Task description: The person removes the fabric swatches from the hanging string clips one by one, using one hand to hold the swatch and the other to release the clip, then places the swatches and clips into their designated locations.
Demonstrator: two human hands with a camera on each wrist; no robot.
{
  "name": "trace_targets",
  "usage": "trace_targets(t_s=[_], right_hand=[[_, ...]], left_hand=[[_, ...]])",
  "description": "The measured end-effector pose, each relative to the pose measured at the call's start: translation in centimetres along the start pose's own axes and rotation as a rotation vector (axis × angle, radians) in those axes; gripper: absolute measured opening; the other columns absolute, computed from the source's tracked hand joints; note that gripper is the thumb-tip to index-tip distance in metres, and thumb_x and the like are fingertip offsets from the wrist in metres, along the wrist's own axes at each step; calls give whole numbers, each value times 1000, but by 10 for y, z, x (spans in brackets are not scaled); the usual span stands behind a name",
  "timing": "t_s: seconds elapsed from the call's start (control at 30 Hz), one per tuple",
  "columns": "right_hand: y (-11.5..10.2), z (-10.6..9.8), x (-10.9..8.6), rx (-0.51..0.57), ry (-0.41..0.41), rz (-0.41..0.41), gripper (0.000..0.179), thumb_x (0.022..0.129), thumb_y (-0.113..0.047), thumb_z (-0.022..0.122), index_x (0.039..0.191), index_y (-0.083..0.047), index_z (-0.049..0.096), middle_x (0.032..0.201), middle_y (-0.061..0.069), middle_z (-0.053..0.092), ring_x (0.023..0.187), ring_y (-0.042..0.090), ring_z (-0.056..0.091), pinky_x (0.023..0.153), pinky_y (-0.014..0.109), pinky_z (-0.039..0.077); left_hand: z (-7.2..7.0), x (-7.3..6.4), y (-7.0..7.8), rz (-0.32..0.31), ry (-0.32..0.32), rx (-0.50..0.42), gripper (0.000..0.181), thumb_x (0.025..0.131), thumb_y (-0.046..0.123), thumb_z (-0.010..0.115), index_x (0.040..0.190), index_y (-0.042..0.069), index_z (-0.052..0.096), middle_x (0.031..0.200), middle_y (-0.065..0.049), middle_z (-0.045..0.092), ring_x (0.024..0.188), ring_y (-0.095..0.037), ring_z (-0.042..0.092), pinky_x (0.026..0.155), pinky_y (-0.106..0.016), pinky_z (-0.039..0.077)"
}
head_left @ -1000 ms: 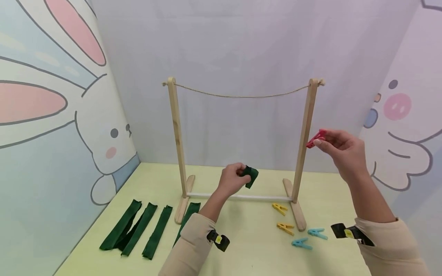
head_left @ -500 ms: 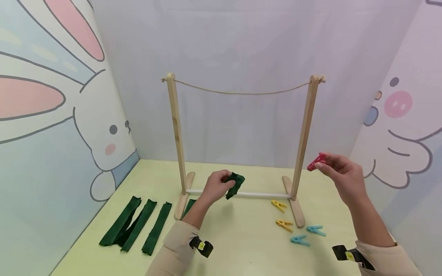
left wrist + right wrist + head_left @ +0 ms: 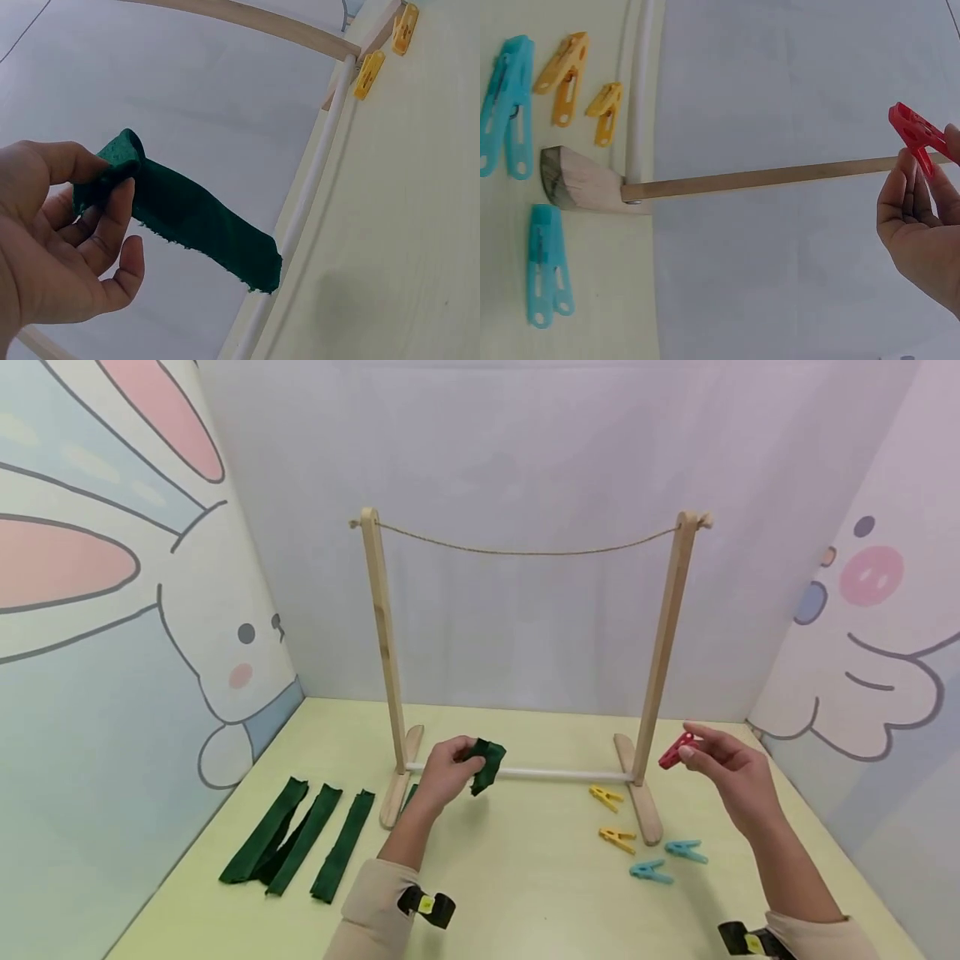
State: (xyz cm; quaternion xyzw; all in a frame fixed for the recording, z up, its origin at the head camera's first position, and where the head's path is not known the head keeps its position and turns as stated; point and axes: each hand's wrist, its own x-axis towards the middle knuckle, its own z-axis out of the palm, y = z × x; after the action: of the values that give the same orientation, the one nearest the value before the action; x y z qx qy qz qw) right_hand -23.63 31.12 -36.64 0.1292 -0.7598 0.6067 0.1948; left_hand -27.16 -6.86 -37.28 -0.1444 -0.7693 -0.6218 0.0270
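Between thumb and fingertips, my left hand (image 3: 444,781) pinches a dark green cloth strip (image 3: 489,766), held over the table before the rack's lower rod. The left wrist view shows that strip (image 3: 206,217) folded over at the fingers, its frayed length hanging free. A red clothespin (image 3: 678,751) is pinched by my right hand (image 3: 738,785), just right of the rack's right post (image 3: 666,643). Seen from the right wrist, this clothespin (image 3: 915,131) sits between thumb and fingers. A jute rope (image 3: 525,553) sags between the post tops with nothing on it.
Several green strips (image 3: 345,847) lie at the left; one is partly hidden behind my left arm. Two yellow clothespins (image 3: 617,838) and two blue clothespins (image 3: 651,871) lie near the rack's right foot (image 3: 645,814). A white rod (image 3: 562,774) joins the posts low down.
My left hand has shifted left and a little down with the green strip. My right hand has come down with the red clothespin. Both grips stay as they were.
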Motion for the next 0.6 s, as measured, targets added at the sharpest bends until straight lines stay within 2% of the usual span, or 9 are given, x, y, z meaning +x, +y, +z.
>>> trace_targets(t_s=[0.13, 0.23, 0.33, 0.43, 0.6], right_hand=[[10, 0, -5, -77, -84, 36, 30, 90, -4, 60, 120, -4, 60, 87, -2, 64, 76, 10, 62, 70, 18, 49], [14, 1, -7, -60, -176, 65, 28, 90, -4, 61, 117, 0, 59, 89, 1, 65, 77, 12, 63, 71, 22, 51], [16, 2, -7, -51, -265, 95, 28, 89, -4, 62, 114, 6, 55, 91, 5, 66, 79, 13, 64, 70, 25, 52], [18, 0, -7, -55, -344, 125, 31, 88, -3, 63, 112, 12, 51, 93, 10, 65, 80, 15, 65, 69, 27, 52], [25, -7, -8, -80, -429, 180, 33, 86, -4, 65, 109, 13, 49, 93, 13, 65, 81, 18, 65, 69, 30, 53]], left_hand=[[-4, 6, -20, -26, 24, -12, 19, 86, -3, 58, 103, -10, 61, 89, -12, 61, 79, -18, 54, 71, -34, 48], [-7, 9, -39, -30, 30, 9, 20, 86, -2, 59, 104, -8, 62, 89, -10, 61, 80, -18, 54, 70, -35, 48], [-10, 5, -49, -45, 19, 39, 22, 86, -1, 59, 106, -7, 62, 88, -9, 60, 78, -17, 53, 67, -31, 47], [-13, -2, -56, -89, 7, 36, 23, 86, 0, 59, 108, -7, 61, 86, -9, 58, 75, -16, 52, 66, -30, 47], [-16, -13, -64, -119, 12, 46, 23, 85, -1, 59, 107, -8, 60, 84, -9, 55, 72, -16, 52, 66, -39, 51]])
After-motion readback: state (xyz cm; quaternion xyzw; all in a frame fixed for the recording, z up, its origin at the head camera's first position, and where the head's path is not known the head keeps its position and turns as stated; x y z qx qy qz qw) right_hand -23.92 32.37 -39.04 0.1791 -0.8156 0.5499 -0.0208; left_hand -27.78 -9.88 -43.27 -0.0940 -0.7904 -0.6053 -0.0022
